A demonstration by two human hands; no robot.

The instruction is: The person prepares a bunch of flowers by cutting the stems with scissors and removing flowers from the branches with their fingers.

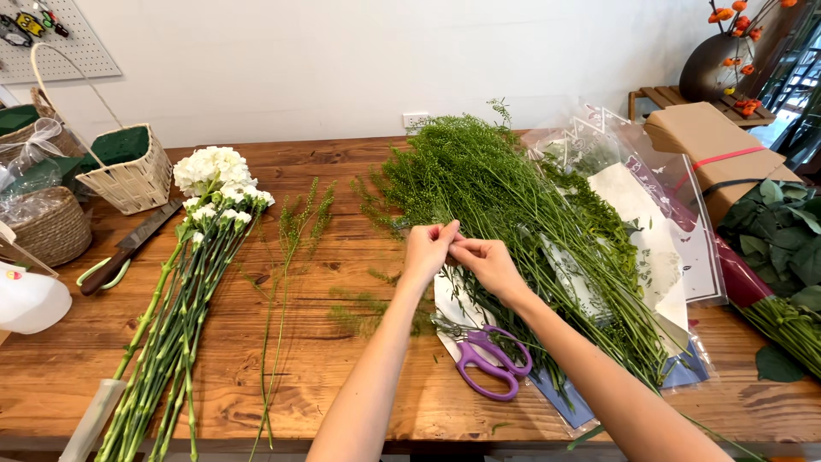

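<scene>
Near the wooden table's (pixel 342 154) back left corner a white woven basket (pixel 128 175) is standing, with a dark knife (pixel 128 248) lying just in front of it. A bunch of white carnations (pixel 192 282) is stretching from there down to the front edge, and a few thin green sprigs (pixel 286 282) are lying just to its right. At the table's middle the left hand (pixel 426 250) and the right hand (pixel 487 263) are meeting fingertip to fingertip, both pinching a thin stem of the feathery green foliage (pixel 496 197). That big bundle is fanning out behind and to the right of the hands, its stalks running to the front right edge over clear wrapping (pixel 658 222). Purple-handled scissors (pixel 487 359) are lying between the forearms, near the front edge. A brown paper roll (pixel 710 145) is resting at the back right corner.
</scene>
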